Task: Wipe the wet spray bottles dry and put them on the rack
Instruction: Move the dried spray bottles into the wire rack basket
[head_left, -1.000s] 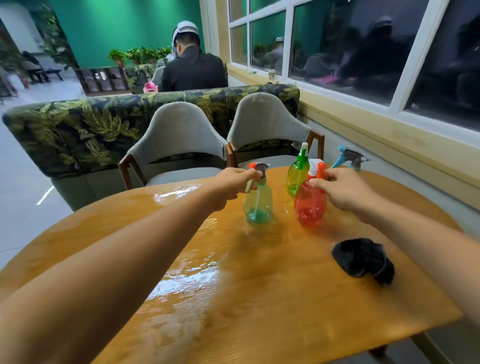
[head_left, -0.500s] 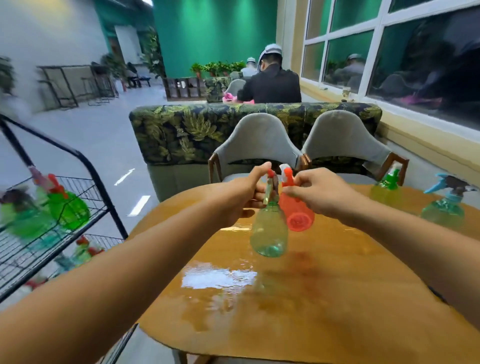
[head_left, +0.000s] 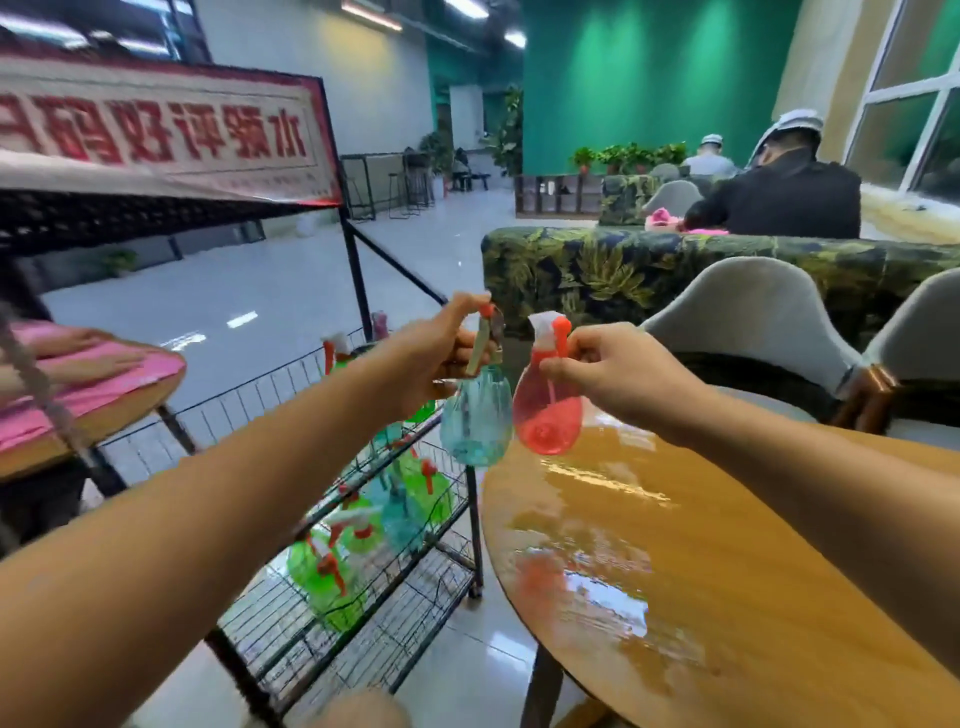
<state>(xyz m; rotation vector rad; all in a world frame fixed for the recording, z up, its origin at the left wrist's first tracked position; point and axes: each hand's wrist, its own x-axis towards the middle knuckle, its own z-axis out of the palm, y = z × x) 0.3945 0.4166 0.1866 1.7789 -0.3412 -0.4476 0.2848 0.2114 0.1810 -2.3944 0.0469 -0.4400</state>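
Teal translucent plastic spray bottle (head_left: 475, 421): hangs below the left hand (head_left: 441, 353), whose fingers are curled round its orange-topped trigger head; body over the gap between table edge and rack.

Red translucent plastic spray bottle (head_left: 548, 410): hangs under the right hand (head_left: 618, 374), pinched at the neck below its white-and-orange nozzle; body just beside the teal one, above the table rim.

Round glossy wooden table (head_left: 727, 571): wet sheen.

Black wire rack (head_left: 470, 514): left of the table, shelf holding green and teal bottles (head_left: 410, 499).
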